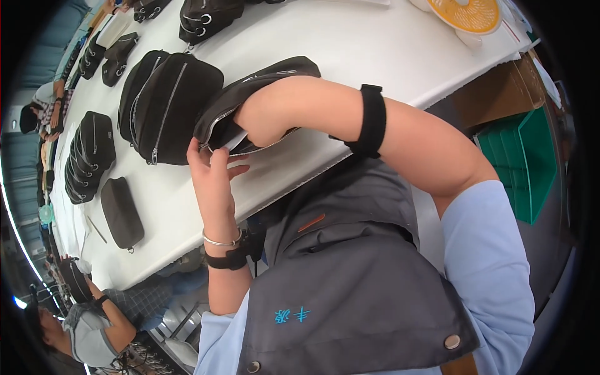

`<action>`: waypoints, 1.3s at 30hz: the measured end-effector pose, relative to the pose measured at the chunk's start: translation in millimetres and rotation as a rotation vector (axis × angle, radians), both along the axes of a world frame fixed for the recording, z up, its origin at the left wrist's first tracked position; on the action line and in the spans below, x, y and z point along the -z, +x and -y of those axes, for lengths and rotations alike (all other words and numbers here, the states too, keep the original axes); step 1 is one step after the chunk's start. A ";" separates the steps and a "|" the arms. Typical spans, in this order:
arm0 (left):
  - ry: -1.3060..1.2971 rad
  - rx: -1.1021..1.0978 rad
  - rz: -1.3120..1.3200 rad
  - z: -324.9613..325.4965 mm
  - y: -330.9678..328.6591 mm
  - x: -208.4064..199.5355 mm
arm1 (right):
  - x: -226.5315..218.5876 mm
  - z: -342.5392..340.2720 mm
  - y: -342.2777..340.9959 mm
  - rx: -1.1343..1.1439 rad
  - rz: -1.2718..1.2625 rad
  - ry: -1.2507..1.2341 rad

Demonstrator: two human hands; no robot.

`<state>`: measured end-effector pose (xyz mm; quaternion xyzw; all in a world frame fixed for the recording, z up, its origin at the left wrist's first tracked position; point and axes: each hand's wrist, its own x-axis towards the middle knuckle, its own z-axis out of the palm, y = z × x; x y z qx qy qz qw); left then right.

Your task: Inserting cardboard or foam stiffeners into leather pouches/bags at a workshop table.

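Note:
A black zip bag (275, 72) lies unzipped near the front edge of the table, its mouth turned toward me. My left hand (212, 178) grips the zippered rim at the bag's left corner between thumb and forefinger, while its other fingers stick out. Reaching in from the right, my right hand (262, 119) is pushed into the opening, and its fingers are hidden inside. A small white piece (236, 141) shows in the opening between the two hands; I cannot make out what it is.
Black bags with silver zips (178, 103) stand just left. Farther left are a row of black pouches (90, 156) and a single pouch (122, 212). An orange-and-white fan (465, 14) is at the far right, a green crate (525, 169) beside the table. Other people (94, 325) work at left.

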<state>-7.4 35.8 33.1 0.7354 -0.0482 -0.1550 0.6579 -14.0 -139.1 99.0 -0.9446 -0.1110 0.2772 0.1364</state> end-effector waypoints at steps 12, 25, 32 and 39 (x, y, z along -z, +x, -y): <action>0.442 0.035 0.089 10.0 27.0 0.8 | 21.1 -16.3 -1.3 -0.036 0.161 -0.023; 0.331 0.220 0.056 -17.1 27.1 8.8 | 77.6 -7.2 -32.2 -0.017 0.561 0.193; 0.342 0.290 0.132 -21.5 26.8 17.8 | 85.4 -28.0 -16.2 -0.160 0.560 -0.113; 0.194 0.129 0.131 -20.4 -1.0 19.6 | 100.5 -28.2 -8.5 -0.108 0.437 -0.027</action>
